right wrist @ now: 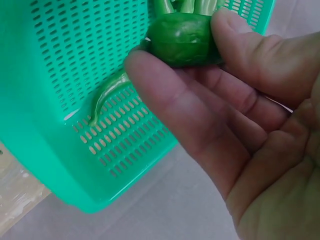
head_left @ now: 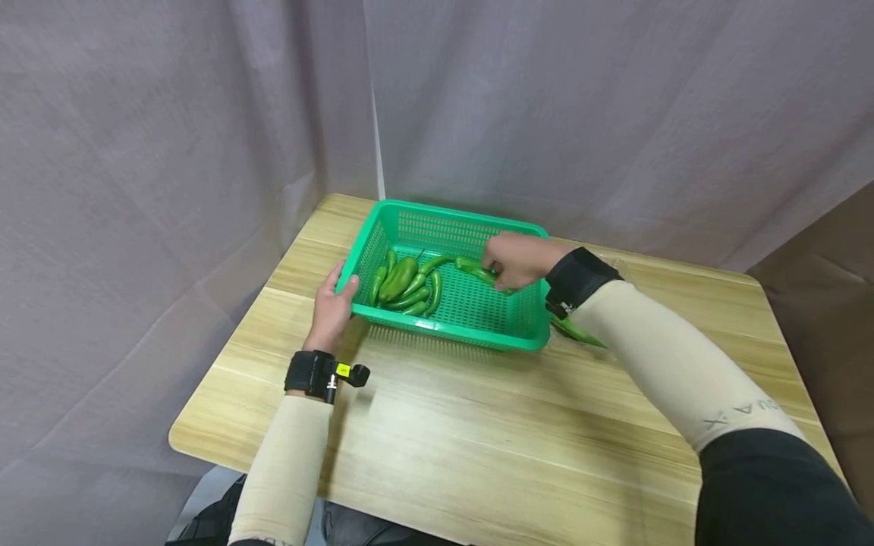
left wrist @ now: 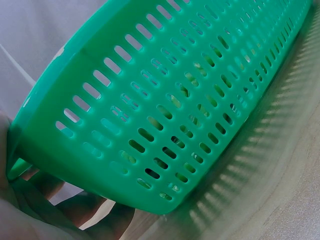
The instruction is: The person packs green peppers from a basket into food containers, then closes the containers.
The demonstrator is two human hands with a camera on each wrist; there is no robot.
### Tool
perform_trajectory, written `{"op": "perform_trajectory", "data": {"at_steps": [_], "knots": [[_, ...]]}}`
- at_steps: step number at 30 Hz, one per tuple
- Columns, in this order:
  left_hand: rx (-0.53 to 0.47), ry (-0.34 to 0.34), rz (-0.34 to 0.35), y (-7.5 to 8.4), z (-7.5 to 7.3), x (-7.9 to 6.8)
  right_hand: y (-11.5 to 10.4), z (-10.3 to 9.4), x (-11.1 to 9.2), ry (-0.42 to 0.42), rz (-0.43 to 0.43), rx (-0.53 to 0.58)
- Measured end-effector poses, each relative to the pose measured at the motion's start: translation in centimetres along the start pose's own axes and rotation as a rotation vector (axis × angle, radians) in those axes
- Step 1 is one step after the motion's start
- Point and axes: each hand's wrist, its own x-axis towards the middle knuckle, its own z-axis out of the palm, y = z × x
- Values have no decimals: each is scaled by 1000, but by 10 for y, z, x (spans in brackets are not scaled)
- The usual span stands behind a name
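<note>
A green plastic basket (head_left: pixel 464 331) with slotted walls sits on the table. My left hand (head_left: pixel 332 307) grips its left end, thumb over the rim and fingers curled under the outside in the left wrist view. Over the right half of the basket, my right hand (head_left: pixel 520 259) pinches a green pepper (right wrist: pixel 182 39) between thumb and fingers. Several long green peppers (head_left: pixel 435 292) and a broader, plumper one (head_left: pixel 399 279) lie together in the basket's left half. In the right wrist view, a thin curved pepper (right wrist: pixel 107 95) rests on the slotted bottom.
Outside the basket, by its right end, another green pepper (head_left: pixel 575 331) lies partly hidden under my right forearm. The wooden table (head_left: pixel 437 432) has rounded corners, and grey cloth (head_left: pixel 580 114) hangs behind it.
</note>
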Motion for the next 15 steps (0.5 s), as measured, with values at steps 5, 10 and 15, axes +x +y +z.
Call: {"op": "perform_trajectory", "data": {"at_steps": [5, 10, 15], "knots": [[1, -8, 6, 1, 0, -1, 6, -3, -12, 6, 11, 17], [-14, -6, 4, 1, 0, -1, 16, -5, -26, 2, 45, 37], [-4, 2, 4, 1, -2, 0, 24, -8, -39, 24, 64, 7]]}}
